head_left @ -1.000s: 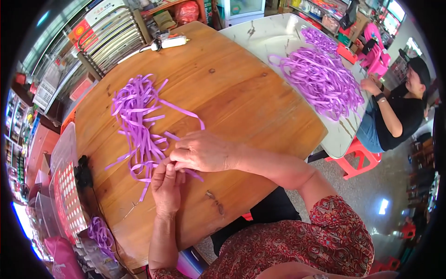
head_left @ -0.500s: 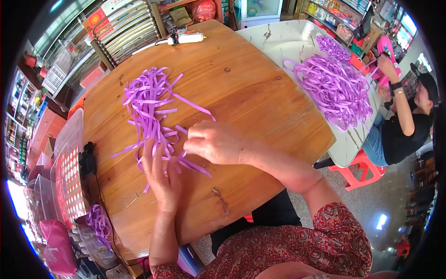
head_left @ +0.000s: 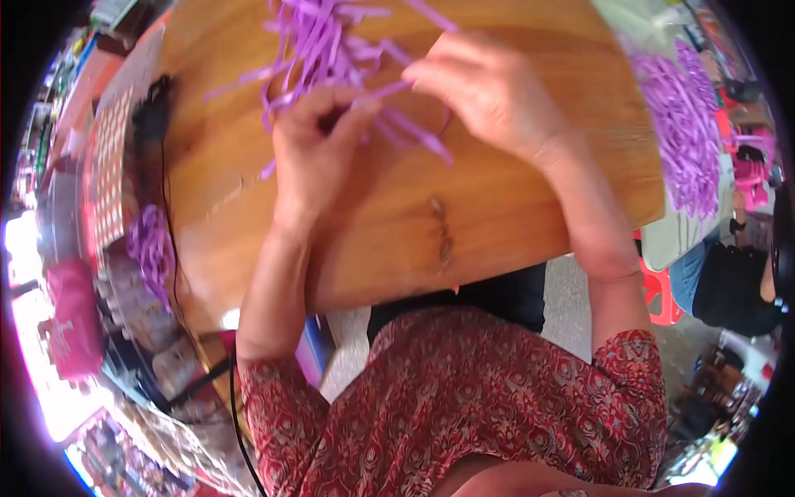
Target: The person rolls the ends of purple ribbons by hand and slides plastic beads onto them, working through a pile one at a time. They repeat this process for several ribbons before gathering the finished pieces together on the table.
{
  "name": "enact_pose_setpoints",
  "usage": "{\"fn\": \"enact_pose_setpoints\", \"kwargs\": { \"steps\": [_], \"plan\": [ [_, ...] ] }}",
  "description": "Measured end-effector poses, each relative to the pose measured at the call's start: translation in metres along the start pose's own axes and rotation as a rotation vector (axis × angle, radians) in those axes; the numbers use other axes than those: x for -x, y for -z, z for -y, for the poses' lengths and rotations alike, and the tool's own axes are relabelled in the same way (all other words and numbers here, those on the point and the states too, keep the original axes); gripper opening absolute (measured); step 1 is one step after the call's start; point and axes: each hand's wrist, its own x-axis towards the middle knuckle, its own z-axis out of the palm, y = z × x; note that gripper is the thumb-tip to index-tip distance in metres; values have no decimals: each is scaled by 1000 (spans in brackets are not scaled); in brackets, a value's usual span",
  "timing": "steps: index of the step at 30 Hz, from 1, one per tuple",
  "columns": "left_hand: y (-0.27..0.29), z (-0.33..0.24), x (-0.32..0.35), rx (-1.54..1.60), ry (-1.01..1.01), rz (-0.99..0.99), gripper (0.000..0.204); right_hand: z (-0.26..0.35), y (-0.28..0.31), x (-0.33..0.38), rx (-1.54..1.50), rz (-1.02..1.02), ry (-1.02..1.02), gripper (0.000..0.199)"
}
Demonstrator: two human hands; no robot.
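A loose pile of purple ribbon strips (head_left: 319, 41) lies on the wooden table (head_left: 364, 215), running up to the top edge of the head view. My left hand (head_left: 310, 149) is at the near side of the pile, its thumb and forefinger closed in a pinch. Farther right, my right hand (head_left: 493, 95) has its fingertips pressed together. A short purple ribbon (head_left: 391, 89) spans the gap between the two hands, with one end at each pinch. Other strips stick out beneath and beside my hands. Motion blurs the fingertips somewhat.
A bigger heap of purple ribbon (head_left: 681, 124) rests on a white table (head_left: 672, 240) to the right, with a seated person (head_left: 737, 282) beyond. At left are a dotted box (head_left: 112, 166), a black cable (head_left: 168, 215), more purple ribbon (head_left: 151, 253) and a pink bag (head_left: 73, 319).
The view has tipped down, so the table sits higher in it. My left hand has gone from spread fingers over the pile to a pinch, and the hands are farther apart with ribbon between.
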Motion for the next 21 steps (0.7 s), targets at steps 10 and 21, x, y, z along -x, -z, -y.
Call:
{"fn": "enact_pose_setpoints", "kwargs": {
  "steps": [10,21],
  "plan": [
    [-11,6,1,613,137,58,10,15,7,-5,-902,281,-402,18],
    [-23,9,15,395,-30,-119,14,24,-8,1,-1337,-78,-841,24]
  ]
}}
